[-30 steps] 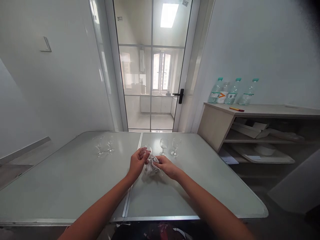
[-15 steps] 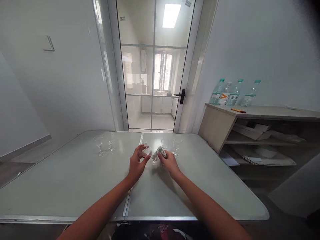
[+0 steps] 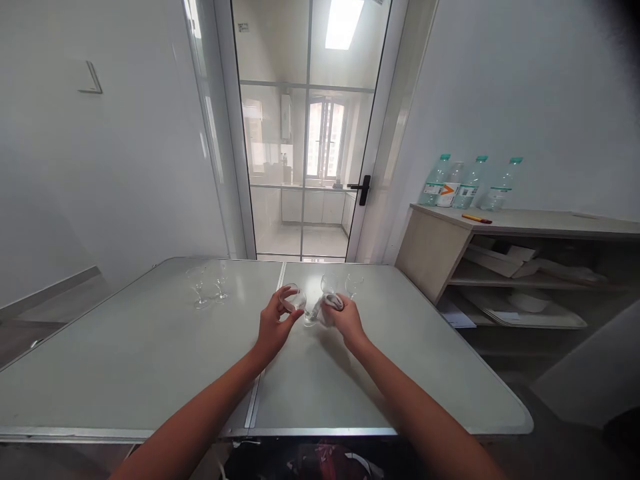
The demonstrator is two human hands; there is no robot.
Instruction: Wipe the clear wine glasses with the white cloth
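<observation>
My left hand [image 3: 273,325] grips the bowl of a clear stemmed glass [image 3: 294,301], held tilted above the grey table [image 3: 150,360]. My right hand [image 3: 345,319] is closed on a bunched white cloth [image 3: 331,304] pressed against the foot end of that glass. Both hands hover over the table's middle seam. Just behind the right hand two more stemmed glasses [image 3: 353,285] stand upright, one partly hidden by the cloth. Another pair of glasses [image 3: 207,287] stands at the far left of the table.
A glass door [image 3: 310,133] with a black handle stands behind the table. At right a wooden shelf unit [image 3: 525,227] carries several water bottles [image 3: 467,183] and a marker, with boards and papers on its lower shelves.
Both hands have lifted the glass and cloth off the table and moved them farther away. The cloth, first lying spread under the right hand, is now bunched against the glass's foot.
</observation>
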